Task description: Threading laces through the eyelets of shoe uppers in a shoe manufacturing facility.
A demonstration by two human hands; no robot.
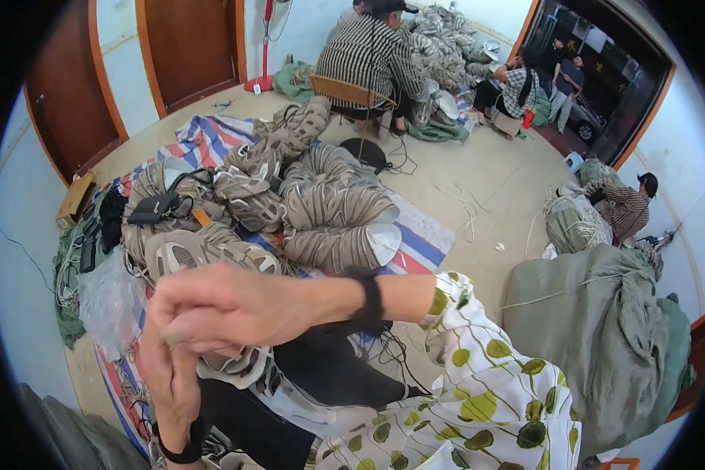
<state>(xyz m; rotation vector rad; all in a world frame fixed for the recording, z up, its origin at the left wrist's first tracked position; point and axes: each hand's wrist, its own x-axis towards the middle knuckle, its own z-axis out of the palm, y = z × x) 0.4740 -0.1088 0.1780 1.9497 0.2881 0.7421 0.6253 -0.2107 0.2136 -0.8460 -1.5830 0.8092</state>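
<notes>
My right hand [231, 304] is raised across the view, its fingers curled and pressed together. Directly below it, my left hand [168, 376] reaches up and meets it, with its fingertips partly covered. Both look closed; anything pinched between them is hidden or too small to make out. Just under the hands, a grey-beige shoe upper [239, 366] lies at my lap, largely covered by them. Behind my right hand rests another beige mesh shoe upper [182, 249] on the pile.
Nested stacks of shoe uppers [329, 192] cover a striped tarp [423, 243]. A black handbag [153, 208] sits on the pile, with a clear plastic bag [111, 301] nearer left. Large green sacks [580, 337] stand at right. Several people work farther off; cords [399, 356] trail nearby.
</notes>
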